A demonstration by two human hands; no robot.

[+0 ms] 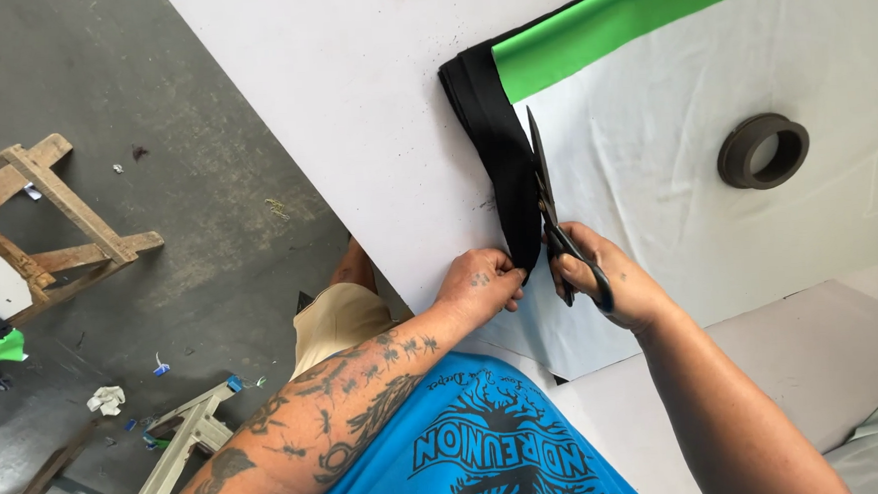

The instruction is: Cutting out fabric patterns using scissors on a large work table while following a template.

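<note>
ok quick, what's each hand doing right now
Left hand: closed, pinching the black fabric strip.
Right hand: closed on the scissors.

My left forearm comes in from the lower left, wrist nearly straight, and my left hand (481, 283) lies knuckles up with the fingers curled under and pinched together at the tips. My right arm reaches in from the lower right; my right hand (616, 283) is closed in a grip, thumb on top, knuckles turned toward the left hand, just beside it.
</note>
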